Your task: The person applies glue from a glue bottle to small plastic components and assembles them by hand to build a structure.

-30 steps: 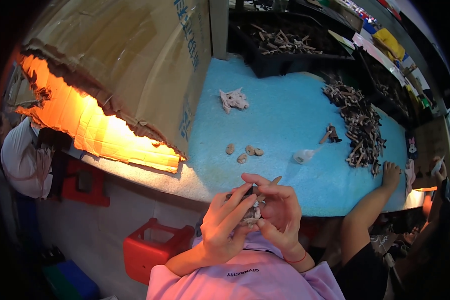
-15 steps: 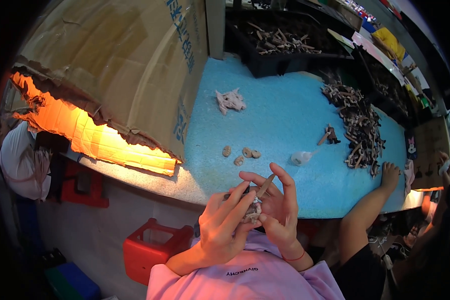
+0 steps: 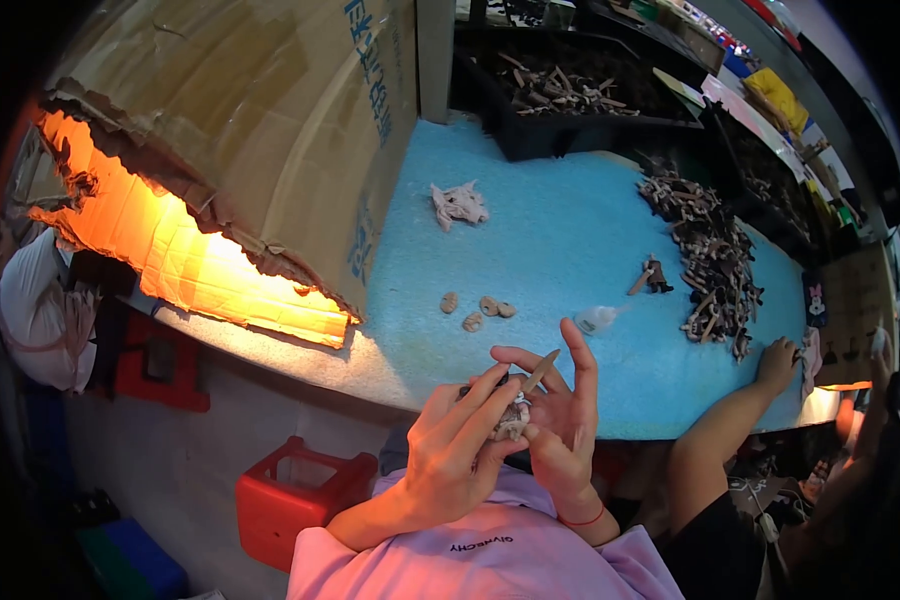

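Close in front of my chest, both hands meet around a small grey-white and dark figurine (image 3: 513,421). A flat, brown, pointed stick-like piece (image 3: 541,372) juts up from between my fingers; whether it is joined to the figurine I cannot tell. My left hand (image 3: 452,428) wraps its fingers over the figurine from the left. On the other side, the thumb of my right hand (image 3: 562,440) presses against it, with the index finger stretched upward. Beyond my hands, several beige oval pieces (image 3: 472,322) and a small translucent white bottle (image 3: 597,319) lie on the blue tabletop (image 3: 560,230).
A crumpled whitish rag (image 3: 459,204) lies farther back. Small dark-and-tan figures form a pile (image 3: 715,255) at right, one figure (image 3: 652,277) apart. Black trays (image 3: 570,128) stand behind. At left is a cardboard box (image 3: 240,130), glowing inside. Another person's arm (image 3: 735,420) rests at the right edge.
The view has shifted slightly. My hands keep their grip on the figurine, with the brown piece tilted a little more to the right. The other person's hand has shifted slightly at the table edge.
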`<state>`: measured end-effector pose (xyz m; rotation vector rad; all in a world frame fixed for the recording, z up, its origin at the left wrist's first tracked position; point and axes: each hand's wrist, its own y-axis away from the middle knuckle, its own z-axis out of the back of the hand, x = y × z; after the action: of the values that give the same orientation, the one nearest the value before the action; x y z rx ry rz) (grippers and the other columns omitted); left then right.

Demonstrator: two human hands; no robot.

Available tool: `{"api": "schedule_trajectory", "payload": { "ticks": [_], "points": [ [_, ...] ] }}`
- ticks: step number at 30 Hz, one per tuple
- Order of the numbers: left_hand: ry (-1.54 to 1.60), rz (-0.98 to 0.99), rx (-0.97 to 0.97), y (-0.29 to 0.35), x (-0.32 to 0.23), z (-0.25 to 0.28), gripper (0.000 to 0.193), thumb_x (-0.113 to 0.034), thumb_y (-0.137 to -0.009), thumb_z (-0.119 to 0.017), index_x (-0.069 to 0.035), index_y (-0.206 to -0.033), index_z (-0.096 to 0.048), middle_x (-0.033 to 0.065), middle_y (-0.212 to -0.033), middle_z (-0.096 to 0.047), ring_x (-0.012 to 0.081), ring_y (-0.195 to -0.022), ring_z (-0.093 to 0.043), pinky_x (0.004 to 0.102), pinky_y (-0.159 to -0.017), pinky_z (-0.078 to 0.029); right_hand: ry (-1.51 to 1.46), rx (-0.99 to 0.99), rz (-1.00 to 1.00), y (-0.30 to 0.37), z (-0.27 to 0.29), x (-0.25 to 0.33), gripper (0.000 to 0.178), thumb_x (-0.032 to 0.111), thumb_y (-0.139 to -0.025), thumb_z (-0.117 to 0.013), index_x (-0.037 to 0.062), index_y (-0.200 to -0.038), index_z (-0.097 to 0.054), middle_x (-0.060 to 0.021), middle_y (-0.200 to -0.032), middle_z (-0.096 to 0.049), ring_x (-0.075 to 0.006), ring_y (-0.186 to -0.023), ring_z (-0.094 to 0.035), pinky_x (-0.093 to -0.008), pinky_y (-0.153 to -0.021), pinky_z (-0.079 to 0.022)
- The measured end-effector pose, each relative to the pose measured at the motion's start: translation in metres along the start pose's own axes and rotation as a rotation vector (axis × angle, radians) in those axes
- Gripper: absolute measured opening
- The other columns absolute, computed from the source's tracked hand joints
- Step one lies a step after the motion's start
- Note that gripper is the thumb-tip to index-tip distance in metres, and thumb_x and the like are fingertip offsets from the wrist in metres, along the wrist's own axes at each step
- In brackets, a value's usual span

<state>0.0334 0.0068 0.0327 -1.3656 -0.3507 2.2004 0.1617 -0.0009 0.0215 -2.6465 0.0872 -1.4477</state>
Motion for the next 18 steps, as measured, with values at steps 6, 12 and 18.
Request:
{"api": "schedule_trajectory", "payload": {
  "ticks": [6,12,18],
  "points": [
    [0.060,-0.035,-0.005,0.001,-0.003,-0.003,0.050,-0.004,-0.063,-0.070,0.003,-0.110,-0.055,0.0209,-0.110,-0.056,0.0328,-0.083,-0.055,0.0355,-0.069,-0.048,0.078,0.017,0.055,0.005,-0.001,0.008,0.085,-0.006,-0.071,-0.048,0.0106,-0.139,-0.001,-0.0294,-0.123,-0.038,-0.0318,-0.108,-0.051,-0.0399,-0.088,-0.047],
    [0.104,-0.020,-0.005,0.003,-0.003,-0.004,0.051,-0.003,-0.062,-0.070,0.003,-0.111,-0.055,0.0216,-0.111,-0.056,0.0329,-0.083,-0.055,0.0351,-0.069,-0.048,0.117,0.037,0.058,0.006,0.000,0.010,0.084,-0.007,-0.072,-0.048,0.0105,-0.139,-0.001,-0.0288,-0.125,-0.037,-0.0308,-0.109,-0.050,-0.0391,-0.088,-0.047],
    [0.336,0.110,0.011,0.006,0.003,-0.002,0.046,-0.004,-0.070,-0.068,0.003,-0.113,-0.054,0.0217,-0.114,-0.054,0.0269,-0.086,-0.057,0.0319,-0.069,-0.049,0.214,0.088,0.015,0.007,-0.003,0.021,0.081,-0.009,-0.072,-0.048,0.0062,-0.139,-0.005,-0.0240,-0.129,-0.034,-0.0257,-0.114,-0.044,-0.0388,-0.098,-0.036]
  ]
}}
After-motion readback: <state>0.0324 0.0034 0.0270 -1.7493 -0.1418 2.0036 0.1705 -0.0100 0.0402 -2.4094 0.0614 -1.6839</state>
